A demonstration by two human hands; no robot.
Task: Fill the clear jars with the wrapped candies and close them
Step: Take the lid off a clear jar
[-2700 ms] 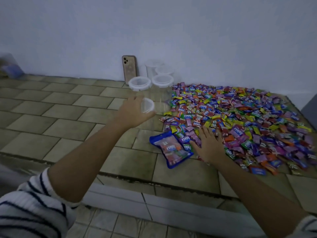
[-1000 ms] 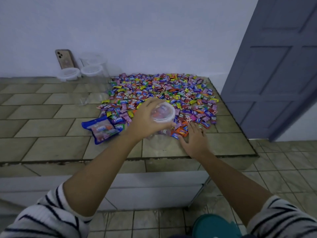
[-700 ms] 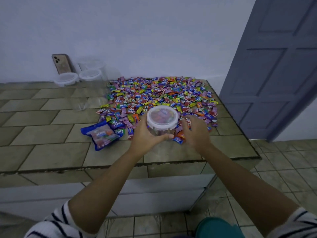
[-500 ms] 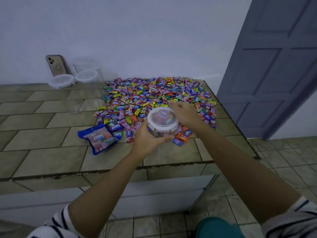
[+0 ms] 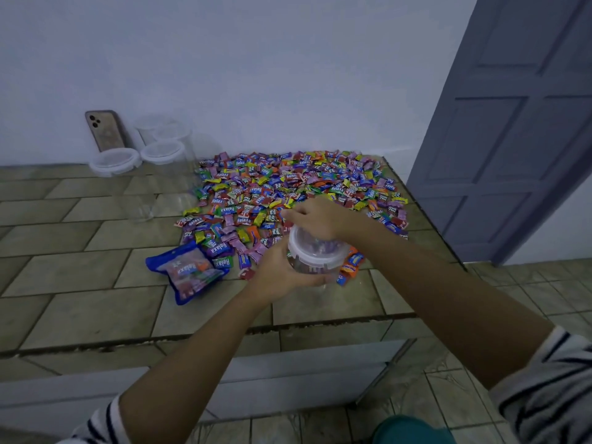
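My left hand (image 5: pixel 275 274) grips the side of a clear jar (image 5: pixel 307 267) just above the tiled counter's front part. The jar wears a white-rimmed clear lid (image 5: pixel 323 262). My right hand (image 5: pixel 317 219) reaches over from the right, its curled fingers on the lid's far edge. A wide pile of wrapped candies (image 5: pixel 288 187) in many colours covers the counter behind the jar, up to the wall. What the jar holds is hard to make out through the plastic.
A blue candy bag (image 5: pixel 187 272) lies left of the jar. More lidded clear jars (image 5: pixel 163 152) stand at the back by the wall, beside a leaning phone (image 5: pixel 105 131). The counter (image 5: pixel 80 277) ends just right of the pile, by a grey door (image 5: pixel 512 139).
My left hand carried the jar from the back left to the front of the counter. My right hand left the counter and came onto the lid's far edge.
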